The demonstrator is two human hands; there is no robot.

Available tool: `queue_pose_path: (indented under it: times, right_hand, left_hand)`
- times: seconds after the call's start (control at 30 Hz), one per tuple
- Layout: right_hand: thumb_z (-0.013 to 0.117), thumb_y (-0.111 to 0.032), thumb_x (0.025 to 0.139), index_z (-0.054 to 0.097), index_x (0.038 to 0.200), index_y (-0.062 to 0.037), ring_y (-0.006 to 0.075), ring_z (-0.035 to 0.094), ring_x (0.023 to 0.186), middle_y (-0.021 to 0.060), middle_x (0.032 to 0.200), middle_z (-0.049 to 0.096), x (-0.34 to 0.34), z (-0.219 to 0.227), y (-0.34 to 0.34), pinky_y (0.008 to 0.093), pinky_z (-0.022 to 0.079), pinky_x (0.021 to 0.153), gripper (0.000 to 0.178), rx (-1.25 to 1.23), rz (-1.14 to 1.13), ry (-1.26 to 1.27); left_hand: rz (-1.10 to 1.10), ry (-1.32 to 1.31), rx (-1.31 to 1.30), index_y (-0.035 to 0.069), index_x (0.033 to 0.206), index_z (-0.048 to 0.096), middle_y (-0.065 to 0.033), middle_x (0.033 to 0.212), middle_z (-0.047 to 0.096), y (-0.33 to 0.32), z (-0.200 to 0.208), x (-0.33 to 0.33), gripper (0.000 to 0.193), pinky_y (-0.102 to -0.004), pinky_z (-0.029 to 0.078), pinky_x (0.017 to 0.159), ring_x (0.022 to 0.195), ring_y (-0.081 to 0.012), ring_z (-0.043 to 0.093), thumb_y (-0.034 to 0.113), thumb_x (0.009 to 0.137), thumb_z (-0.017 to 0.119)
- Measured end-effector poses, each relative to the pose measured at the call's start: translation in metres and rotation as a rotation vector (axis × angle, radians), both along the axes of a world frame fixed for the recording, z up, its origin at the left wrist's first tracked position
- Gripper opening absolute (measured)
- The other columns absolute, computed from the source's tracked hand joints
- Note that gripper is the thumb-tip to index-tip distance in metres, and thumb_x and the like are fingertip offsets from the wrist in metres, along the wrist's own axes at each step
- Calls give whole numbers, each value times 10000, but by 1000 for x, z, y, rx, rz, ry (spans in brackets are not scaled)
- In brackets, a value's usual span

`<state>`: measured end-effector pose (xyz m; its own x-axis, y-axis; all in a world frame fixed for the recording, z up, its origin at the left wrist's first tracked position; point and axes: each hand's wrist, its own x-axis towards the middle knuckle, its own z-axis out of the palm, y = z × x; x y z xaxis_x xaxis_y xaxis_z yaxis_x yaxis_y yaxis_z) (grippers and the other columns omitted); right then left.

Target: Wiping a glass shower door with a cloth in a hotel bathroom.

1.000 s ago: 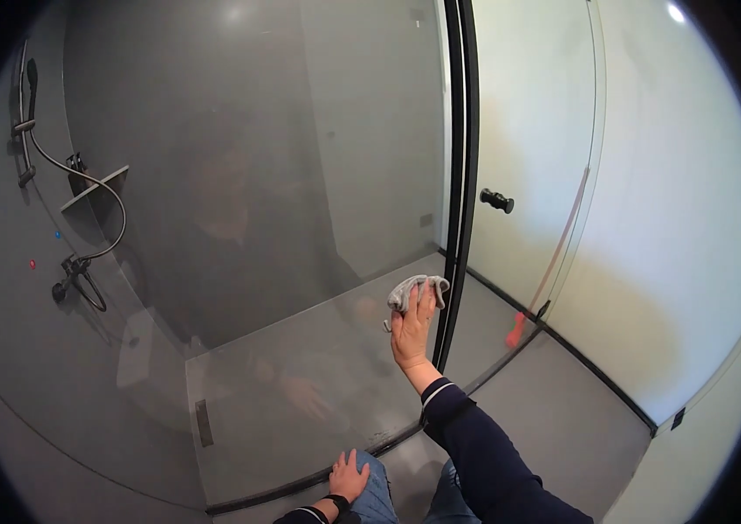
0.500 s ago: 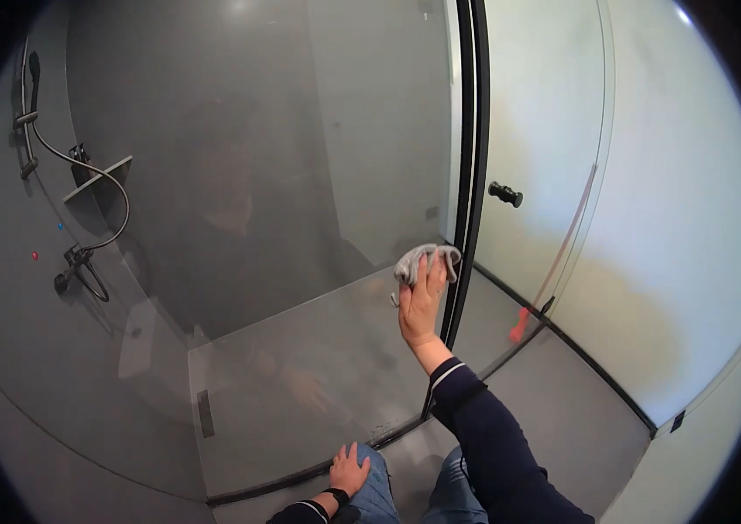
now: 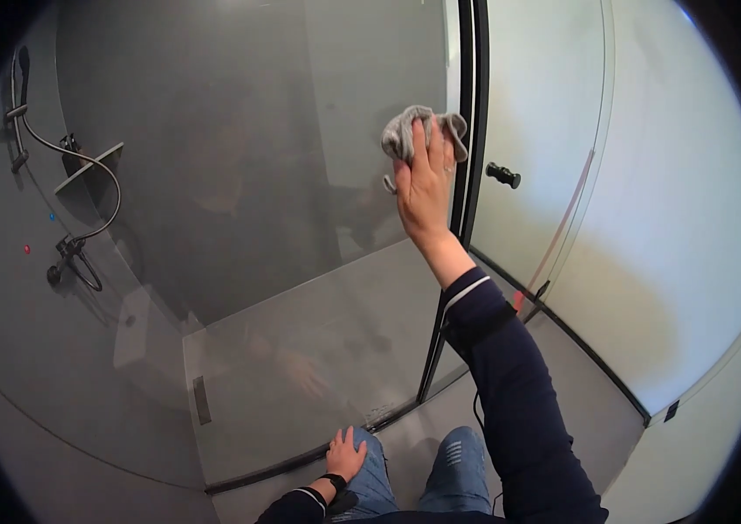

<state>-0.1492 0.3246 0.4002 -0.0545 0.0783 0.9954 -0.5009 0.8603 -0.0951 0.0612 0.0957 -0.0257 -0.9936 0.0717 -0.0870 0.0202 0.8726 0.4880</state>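
Note:
A crumpled grey cloth (image 3: 407, 131) lies against the clear glass shower panel (image 3: 301, 253), close beside its black vertical frame (image 3: 468, 131). My right hand (image 3: 425, 188) presses on the cloth with its fingers closed over it, the arm stretched up and forward. Part of the cloth sticks out on both sides of the fingers. Down at the lower edge, my left hand (image 3: 346, 454) rests on my left knee (image 3: 372, 472), fingers spread and holding nothing. Faint reflections show in the glass.
Left on the wall are a shower hose (image 3: 116, 188), a corner shelf (image 3: 89, 168) and a mixer tap (image 3: 65, 262). Right of the frame is a frosted door with a black knob (image 3: 503, 175). A floor drain (image 3: 202, 400) lies behind the glass. A black rail (image 3: 301, 461) runs along the panel's bottom.
My right hand has slid the cloth upward along the glass beside the frame, with the arm reaching farther. My left hand stays on the knee. The view has shifted slightly.

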Motion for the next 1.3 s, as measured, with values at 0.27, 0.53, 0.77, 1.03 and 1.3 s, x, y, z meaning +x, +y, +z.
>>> queue_pose_path:
  times: [0.27,0.53,0.77,1.03,1.3]
  right_hand:
    - [510,-194,883,378,1372,-58,426,314,1271,200,1422,328,6,6,2,471,249,1059,525,22,-39,83]
    - [507,-205,896,374,1382,-83,396,314,1285,179,1434,327,-4,-1,6,460,209,1081,518,-15,-41,101]
    - [512,-188,886,391,1373,-81,401,299,1290,174,1439,320,-17,-22,11,473,215,1078,513,17,11,70]
    - [521,-135,838,394,1371,-62,427,259,1304,173,1456,288,-31,-57,14,487,197,1085,553,16,65,-13]
    - [538,-116,817,363,1368,-7,423,214,1328,208,1469,235,-32,-93,14,489,163,1094,588,5,58,-178]
  left_hand:
    - [-2,21,-18,105,1356,389,-229,1374,379,-11,-40,-2,620,-482,392,964,1213,-404,417,434,846,515]
    - [-3,29,-19,98,1355,393,-232,1376,376,0,-47,-5,617,-482,391,963,1215,-405,414,421,847,522]
    - [12,30,-17,91,1347,401,-235,1367,383,15,-31,-13,606,-482,394,959,1209,-405,418,411,847,527]
    - [30,25,5,89,1340,407,-236,1351,398,34,-1,-22,599,-485,406,943,1182,-414,438,402,846,535]
    - [40,15,12,84,1335,410,-242,1342,406,51,33,-26,595,-471,414,941,1171,-415,447,402,847,533]
